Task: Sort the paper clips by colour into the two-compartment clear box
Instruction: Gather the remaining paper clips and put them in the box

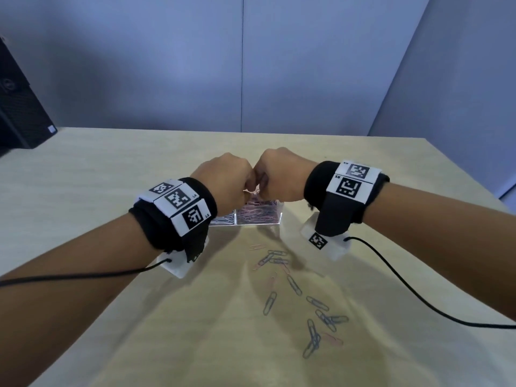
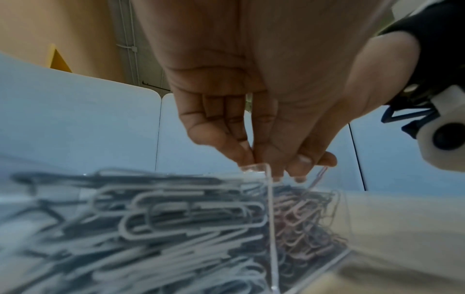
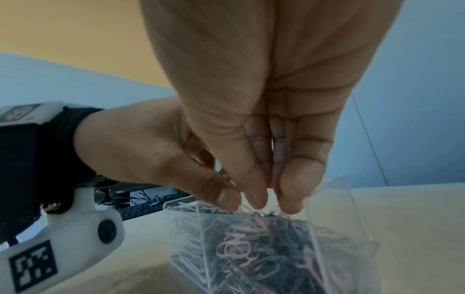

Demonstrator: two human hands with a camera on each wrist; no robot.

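Pink and grey wire paper clips point(image 1: 290, 277) lying on pale wooden desk point(image 1: 111, 191) | left hand point(image 1: 223, 180), right hand point(image 1: 282, 174) pinching pink clip point(image 2: 319, 177) over clear two-compartment plastic box point(image 1: 258, 222)

- Even, soft indoor light; faint shadows spread across the table point(image 1: 111, 191).
- Wide-angle bending at the edges of every view.
- Wrist views blurred: close clips point(image 2: 191, 216) smeared, palms soft.
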